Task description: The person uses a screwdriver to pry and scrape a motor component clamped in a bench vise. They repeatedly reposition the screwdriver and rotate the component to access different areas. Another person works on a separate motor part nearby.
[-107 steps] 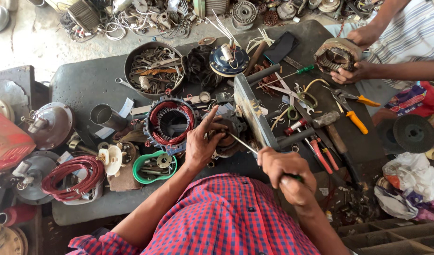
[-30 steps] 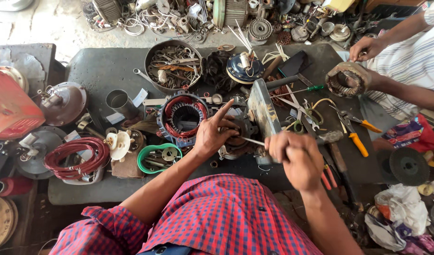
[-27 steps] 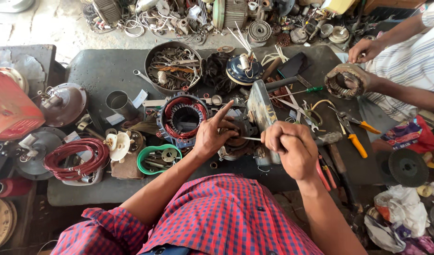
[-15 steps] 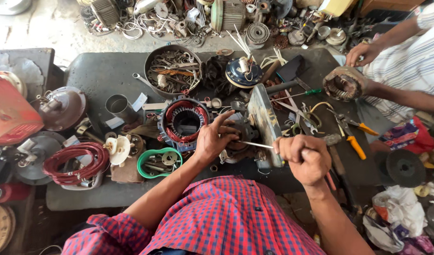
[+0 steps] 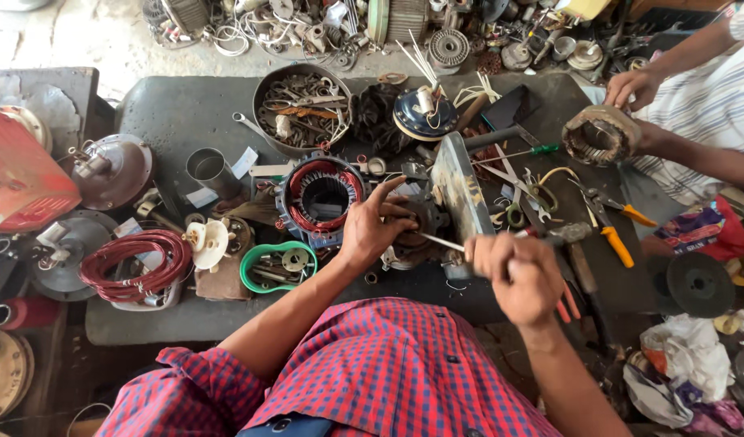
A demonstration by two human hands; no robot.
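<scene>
Left hand (image 5: 370, 231) spread over a dark round motor part (image 5: 425, 218) mid-bench, fingers pressing it down, index pointing toward the far side. Right hand (image 5: 514, 271) closed in a fist round a tool handle; its thin metal shaft (image 5: 441, 241) runs left into the part, just under the left fingers. I judge this mid-job: the part is open and being pried or unscrewed, nothing yet lifted off it. The red-wound motor ring (image 5: 321, 194) sits just left of the left hand, untouched; the green tray (image 5: 263, 267) of small bits lies nearer and further left. The grey bench (image 5: 178, 113) is crowded with tools.

Against half a second ago: right fist sits a little nearer and lower, shaft at much the same angle; left hand unchanged. A co-worker's hand (image 5: 631, 85) at far right holds a second winding core (image 5: 600, 136) as before.
</scene>
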